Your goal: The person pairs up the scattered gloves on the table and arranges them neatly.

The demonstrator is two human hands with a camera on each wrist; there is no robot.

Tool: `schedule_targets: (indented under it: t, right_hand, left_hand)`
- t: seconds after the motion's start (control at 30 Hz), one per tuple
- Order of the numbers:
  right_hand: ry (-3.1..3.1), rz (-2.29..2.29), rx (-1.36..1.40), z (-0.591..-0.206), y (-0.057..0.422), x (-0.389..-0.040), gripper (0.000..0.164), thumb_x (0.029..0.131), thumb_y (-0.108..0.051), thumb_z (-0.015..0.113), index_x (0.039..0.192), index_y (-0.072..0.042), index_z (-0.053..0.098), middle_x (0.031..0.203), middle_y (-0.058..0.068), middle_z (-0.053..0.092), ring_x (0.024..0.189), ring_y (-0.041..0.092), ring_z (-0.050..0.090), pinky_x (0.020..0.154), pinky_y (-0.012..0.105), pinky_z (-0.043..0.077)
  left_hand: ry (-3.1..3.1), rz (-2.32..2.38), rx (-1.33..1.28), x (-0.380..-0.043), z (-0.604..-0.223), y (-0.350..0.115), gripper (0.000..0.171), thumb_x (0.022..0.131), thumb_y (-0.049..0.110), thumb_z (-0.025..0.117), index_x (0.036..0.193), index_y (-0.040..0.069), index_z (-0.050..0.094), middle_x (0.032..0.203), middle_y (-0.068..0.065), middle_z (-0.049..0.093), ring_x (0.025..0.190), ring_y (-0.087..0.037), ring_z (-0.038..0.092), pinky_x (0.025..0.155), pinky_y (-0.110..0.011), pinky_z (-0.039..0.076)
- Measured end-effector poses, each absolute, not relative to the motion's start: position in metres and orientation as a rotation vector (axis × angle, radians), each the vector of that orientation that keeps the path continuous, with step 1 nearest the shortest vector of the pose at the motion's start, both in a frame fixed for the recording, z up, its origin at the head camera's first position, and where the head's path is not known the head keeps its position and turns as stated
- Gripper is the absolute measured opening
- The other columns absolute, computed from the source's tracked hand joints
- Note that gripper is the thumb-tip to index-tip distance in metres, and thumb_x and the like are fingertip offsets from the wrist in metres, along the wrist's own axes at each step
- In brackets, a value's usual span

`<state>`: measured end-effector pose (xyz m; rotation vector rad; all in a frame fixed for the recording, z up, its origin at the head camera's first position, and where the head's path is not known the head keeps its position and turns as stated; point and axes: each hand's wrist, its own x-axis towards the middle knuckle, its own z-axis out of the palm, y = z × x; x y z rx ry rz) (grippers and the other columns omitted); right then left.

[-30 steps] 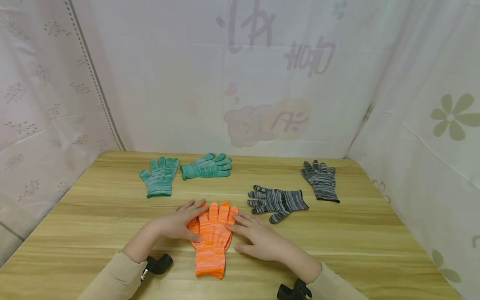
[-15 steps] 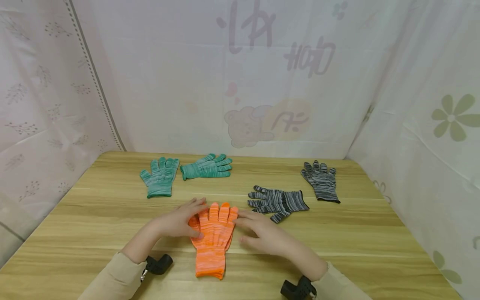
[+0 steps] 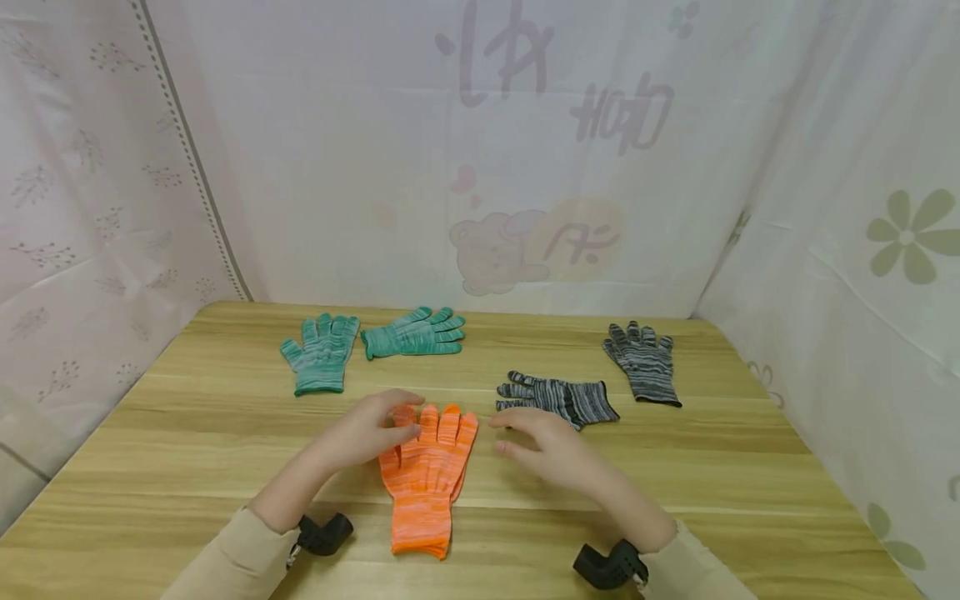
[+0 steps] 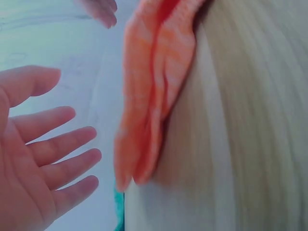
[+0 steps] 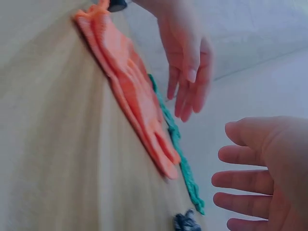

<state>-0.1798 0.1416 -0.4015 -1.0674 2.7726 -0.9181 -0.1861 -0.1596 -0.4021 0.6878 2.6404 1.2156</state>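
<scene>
Two orange knit gloves (image 3: 423, 492) lie flat, one over the other, near the front middle of the table, fingers pointing away and cuffs toward me. My left hand (image 3: 367, 429) hovers over their upper left side, covering a little of the fingers there. Its fingers (image 4: 72, 137) are spread and hold nothing in the left wrist view. To the right of the orange gloves, my right hand (image 3: 551, 446) is raised off the table with relaxed fingers (image 5: 245, 180). It hides part of a grey-and-black striped glove (image 3: 566, 400) lying behind it.
Two green knit gloves, one upright (image 3: 321, 354) and one sideways (image 3: 414, 333), lie at the back left of the wooden table (image 3: 187, 467). A second grey-and-black glove (image 3: 643, 364) lies at the back right. Patterned curtains (image 3: 337, 167) stand behind and beside the table.
Both hands have lifted off the orange gloves. The right hand has moved away to the right, and the left thumb has come up off the glove. The gloves have stayed in place.
</scene>
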Motion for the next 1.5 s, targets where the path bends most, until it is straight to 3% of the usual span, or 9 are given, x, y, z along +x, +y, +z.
schedule_targets:
  t: [0.2, 0.43, 0.6, 0.87, 1.23, 1.5]
  right_hand:
    - [2.827, -0.989, -0.989, -0.391, 0.153, -0.184, 0.035, 0.096, -0.031, 0.06, 0.126, -0.012, 0.063, 0.128, 0.004, 0.06, 0.118, 0.024, 0.054, 0.094, 0.047, 0.045]
    - [2.897, -1.035, -0.954, -0.383, 0.168, -0.19, 0.031, 0.095, -0.027, 0.062, 0.122, -0.012, 0.065, 0.125, 0.005, 0.061, 0.119, 0.028, 0.053, 0.096, 0.05, 0.043]
    - [2.922, -1.094, -0.911, -0.381, 0.179, -0.198, 0.028, 0.095, -0.021, 0.063, 0.121, -0.011, 0.066, 0.126, 0.01, 0.061, 0.119, 0.031, 0.053, 0.096, 0.052, 0.042]
    - [2.962, -1.167, -0.761, -0.381, 0.2, -0.212, 0.028, 0.096, -0.019, 0.06, 0.121, -0.006, 0.065, 0.132, 0.016, 0.054, 0.121, 0.037, 0.049, 0.095, 0.054, 0.042]
    - [3.023, -1.161, -0.516, -0.385, 0.225, -0.222, 0.033, 0.098, -0.024, 0.058, 0.125, -0.005, 0.062, 0.137, 0.017, 0.05, 0.119, 0.036, 0.049, 0.09, 0.052, 0.046]
    - [2.985, -1.204, -0.378, -0.392, 0.241, -0.227, 0.045, 0.099, -0.035, 0.053, 0.132, -0.004, 0.055, 0.138, 0.022, 0.047, 0.122, 0.04, 0.046, 0.093, 0.055, 0.042]
  left_hand:
    - [2.608, 1.357, 0.61, -0.182, -0.394, -0.149, 0.039, 0.095, 0.022, 0.062, 0.132, 0.01, 0.058, 0.133, -0.005, 0.056, 0.122, -0.028, 0.05, 0.094, -0.047, 0.045]
    - [2.505, 1.564, 0.498, -0.177, -0.39, -0.134, 0.034, 0.096, 0.013, 0.059, 0.129, 0.005, 0.059, 0.121, -0.012, 0.062, 0.106, -0.028, 0.06, 0.08, -0.042, 0.053]
    - [2.367, 1.762, 0.323, -0.176, -0.386, -0.127, 0.03, 0.098, 0.014, 0.056, 0.126, 0.005, 0.06, 0.114, -0.007, 0.066, 0.107, -0.027, 0.059, 0.088, -0.046, 0.049]
    - [2.207, 1.869, 0.17, -0.178, -0.383, -0.111, 0.031, 0.099, 0.015, 0.052, 0.127, 0.003, 0.058, 0.117, -0.013, 0.065, 0.106, -0.03, 0.06, 0.089, -0.052, 0.044]
    - [1.956, 1.981, 0.084, -0.189, -0.386, -0.086, 0.043, 0.096, 0.02, 0.056, 0.133, -0.002, 0.052, 0.117, -0.017, 0.062, 0.108, -0.037, 0.058, 0.094, -0.047, 0.045]
    - [1.904, 1.971, 0.056, -0.21, -0.386, -0.068, 0.041, 0.101, 0.016, 0.047, 0.137, -0.003, 0.047, 0.12, -0.022, 0.058, 0.111, -0.039, 0.057, 0.09, -0.046, 0.048]
